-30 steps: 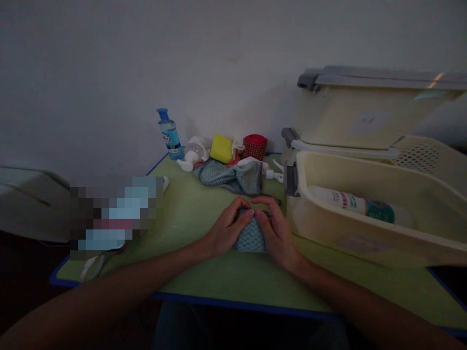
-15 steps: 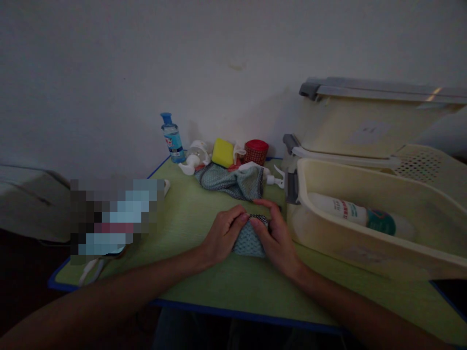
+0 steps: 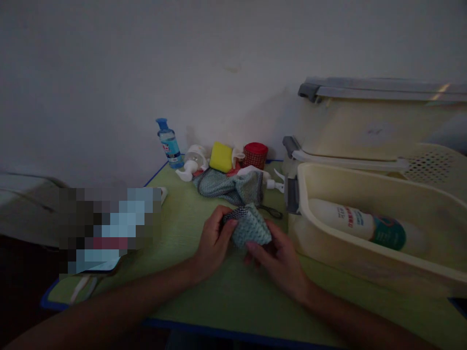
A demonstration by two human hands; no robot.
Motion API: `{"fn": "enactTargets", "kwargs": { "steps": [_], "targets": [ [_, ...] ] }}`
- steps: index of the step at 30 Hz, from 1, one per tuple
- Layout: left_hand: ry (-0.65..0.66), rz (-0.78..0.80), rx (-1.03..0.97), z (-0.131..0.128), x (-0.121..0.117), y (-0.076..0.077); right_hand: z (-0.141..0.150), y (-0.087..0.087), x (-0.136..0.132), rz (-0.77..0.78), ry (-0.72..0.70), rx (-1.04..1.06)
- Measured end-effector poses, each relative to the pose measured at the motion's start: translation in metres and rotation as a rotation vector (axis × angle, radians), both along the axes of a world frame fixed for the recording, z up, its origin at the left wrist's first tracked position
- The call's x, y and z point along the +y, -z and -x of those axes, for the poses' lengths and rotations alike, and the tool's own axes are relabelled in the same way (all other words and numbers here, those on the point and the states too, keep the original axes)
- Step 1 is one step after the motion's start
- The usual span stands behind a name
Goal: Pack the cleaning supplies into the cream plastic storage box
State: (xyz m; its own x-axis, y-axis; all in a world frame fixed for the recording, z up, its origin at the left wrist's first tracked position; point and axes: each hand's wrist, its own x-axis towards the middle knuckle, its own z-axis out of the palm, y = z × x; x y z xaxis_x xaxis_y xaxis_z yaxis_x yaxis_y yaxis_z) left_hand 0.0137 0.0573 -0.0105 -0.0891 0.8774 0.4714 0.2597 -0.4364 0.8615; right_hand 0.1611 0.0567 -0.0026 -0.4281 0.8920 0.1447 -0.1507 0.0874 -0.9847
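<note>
In the head view, the left hand [image 3: 213,245] pinched the folded cloth [image 3: 251,231] by its dark-checked edge, thumb in front and fingertips tucked behind. The right hand [image 3: 286,260] had its thumb against the lower right corner and its fingers partly hidden behind, apparently in a looser pinch. The folded cloth was up between both hands, tilted, over the near middle of the table [image 3: 175,214]. The step in hand looked like turning or tidying the fold; the picture was dim, so how many layers there were, I couldn't tell. In my judgement, a next move called for a firm left pinch and a fuller right hold to stop the layers slipping open. Beyond lay a loose cloth [image 3: 219,185], with the sponge [image 3: 221,156] and red tub [image 3: 255,155] behind it; to the right was the bin [image 3: 365,270], a white bottle [image 3: 359,224] lying inside.
</note>
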Motion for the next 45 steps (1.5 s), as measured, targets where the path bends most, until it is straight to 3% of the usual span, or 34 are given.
{"fn": "enactTargets", "kwargs": {
  "steps": [4, 7, 10, 14, 18, 22, 31, 38, 45],
  "targets": [
    [0.108, -0.189, 0.097, 0.007, 0.002, 0.002, -0.004, 0.001, -0.004, -0.046, 0.03, 0.066],
    [0.156, -0.215, 0.099, 0.011, 0.004, 0.003, -0.006, 0.002, -0.004, -0.04, 0.033, 0.041],
    [0.233, -0.041, -0.08, 0.01, 0.006, 0.002, -0.008, 0.003, -0.002, 0.003, 0.036, -0.013],
    [0.414, 0.354, -0.383, 0.004, 0.007, -0.007, -0.011, 0.005, -0.001, 0.093, 0.048, -0.111],
    [0.56, 0.627, -0.461, 0.002, 0.005, -0.016, -0.015, 0.005, -0.005, 0.156, 0.046, -0.155],
    [0.491, 0.716, -0.381, 0.002, 0.001, -0.015, -0.018, 0.004, -0.009, 0.172, 0.032, -0.213],
    [0.444, 0.708, -0.317, 0.002, -0.005, -0.009, -0.03, 0.013, -0.014, 0.166, 0.049, -0.386],
    [0.319, 0.664, -0.247, 0.011, -0.02, 0.012, -0.028, 0.013, -0.017, 0.156, -0.022, -0.425],
    [0.386, 0.679, -0.365, 0.013, -0.022, 0.023, -0.033, 0.026, -0.02, 0.216, 0.044, -0.479]
  ]
}}
